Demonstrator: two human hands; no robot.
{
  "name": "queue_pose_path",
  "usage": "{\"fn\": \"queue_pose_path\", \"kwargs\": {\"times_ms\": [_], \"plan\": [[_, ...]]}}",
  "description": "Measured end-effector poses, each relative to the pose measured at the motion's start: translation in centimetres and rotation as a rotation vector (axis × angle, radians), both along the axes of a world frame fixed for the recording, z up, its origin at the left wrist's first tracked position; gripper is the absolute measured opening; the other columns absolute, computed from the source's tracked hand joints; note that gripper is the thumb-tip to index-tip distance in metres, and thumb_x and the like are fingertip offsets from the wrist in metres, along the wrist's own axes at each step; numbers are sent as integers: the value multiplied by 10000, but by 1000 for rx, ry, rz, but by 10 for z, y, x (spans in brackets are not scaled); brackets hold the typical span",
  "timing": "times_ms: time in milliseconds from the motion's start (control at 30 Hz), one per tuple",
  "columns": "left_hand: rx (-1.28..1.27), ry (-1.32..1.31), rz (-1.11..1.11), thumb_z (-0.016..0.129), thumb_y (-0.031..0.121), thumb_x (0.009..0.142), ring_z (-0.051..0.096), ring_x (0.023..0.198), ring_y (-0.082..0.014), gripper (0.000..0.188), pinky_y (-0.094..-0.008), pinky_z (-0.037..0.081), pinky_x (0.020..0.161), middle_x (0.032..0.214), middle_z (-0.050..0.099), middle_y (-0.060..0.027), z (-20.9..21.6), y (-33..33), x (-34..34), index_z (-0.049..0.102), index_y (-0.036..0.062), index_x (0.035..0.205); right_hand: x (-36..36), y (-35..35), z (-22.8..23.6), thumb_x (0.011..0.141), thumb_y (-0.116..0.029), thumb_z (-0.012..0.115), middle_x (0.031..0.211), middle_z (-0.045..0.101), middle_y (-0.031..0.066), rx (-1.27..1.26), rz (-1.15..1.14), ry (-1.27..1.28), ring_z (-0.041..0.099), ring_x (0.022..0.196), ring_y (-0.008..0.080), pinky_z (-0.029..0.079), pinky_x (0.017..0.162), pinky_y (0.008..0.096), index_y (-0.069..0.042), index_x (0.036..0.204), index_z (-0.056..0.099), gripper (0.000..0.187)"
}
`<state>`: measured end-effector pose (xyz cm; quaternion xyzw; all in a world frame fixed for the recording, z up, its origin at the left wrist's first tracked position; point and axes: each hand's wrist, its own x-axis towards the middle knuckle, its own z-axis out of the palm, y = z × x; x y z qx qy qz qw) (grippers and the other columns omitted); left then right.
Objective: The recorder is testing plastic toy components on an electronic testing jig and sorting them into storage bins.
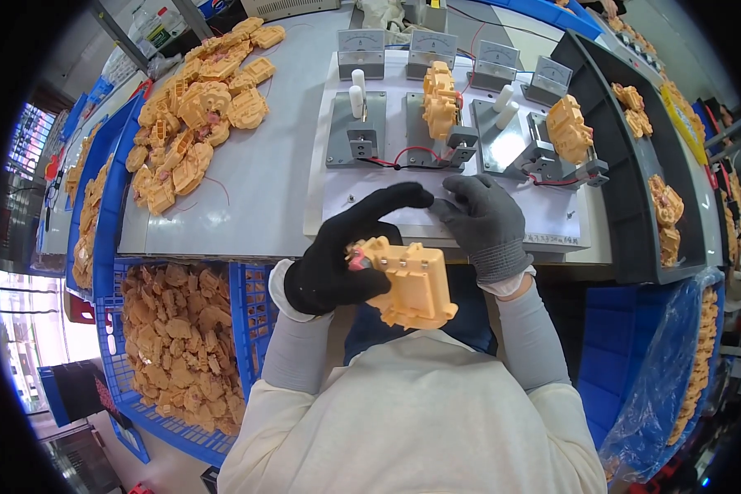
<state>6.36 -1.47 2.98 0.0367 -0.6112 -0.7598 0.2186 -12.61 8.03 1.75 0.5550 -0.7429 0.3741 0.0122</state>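
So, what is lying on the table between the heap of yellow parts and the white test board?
In the head view, only bare grey table lies between the heap of yellow parts and the white test board.

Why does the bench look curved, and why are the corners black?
Head view: a fisheye lens bends the grey bench top toward the rim and leaves black corners; daylight at the left edge is blown out; the centre is sharp, where the black-gloved left hand grips an orange moulded plastic housing.
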Motion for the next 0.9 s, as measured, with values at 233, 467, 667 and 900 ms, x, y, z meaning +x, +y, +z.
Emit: {"fn": "queue_pose_path", "kwargs": {"times_ms": [233, 467, 667, 900], "plan": [[-88, 19, 10, 724, 237, 624, 486, 705, -48, 986, -218, 421, 691, 1370, 383, -153, 1, 0, -10, 189, -15, 1413, 0, -1, 0, 662, -162, 765, 779, 607, 63, 4, 13, 1, 605, 653, 175, 487, 586, 281, -65, 908, 634, 294], [-133, 47, 4, 719, 207, 638, 499, 688, -59, 969, -222, 427, 679, 1401, 347, -141, -4, -2, -14, 183, -9, 1416, 0, 0, 0, 669, -160, 758, 783, 608, 67, -9, 13, -34, 613, 667, 185, 487, 590, 287, -60, 910, 634, 289], [-125, 24, 1, 696, 128, 619, 468, 701, -71, 953, -235, 423, 695, 1420, 325, -115, -1, -3, -11, 192, 15, 1420, 2, -1, 3, 666, -160, 759, 798, 614, 76, 25, 9, -55, 619, 690, 193, 492, 609, 295, -56, 915, 638, 296], [-154, 10, 2, 667, 82, 586, 444, 779, -82, 956, -256, 410, 766, 1422, 325, -92, -3, -4, -13, 206, 34, 1422, 0, -2, -1, 656, -154, 768, 787, 614, 76, 3, -21, -54, 616, 681, 191, 492, 613, 289, -53, 917, 640, 308]]}}
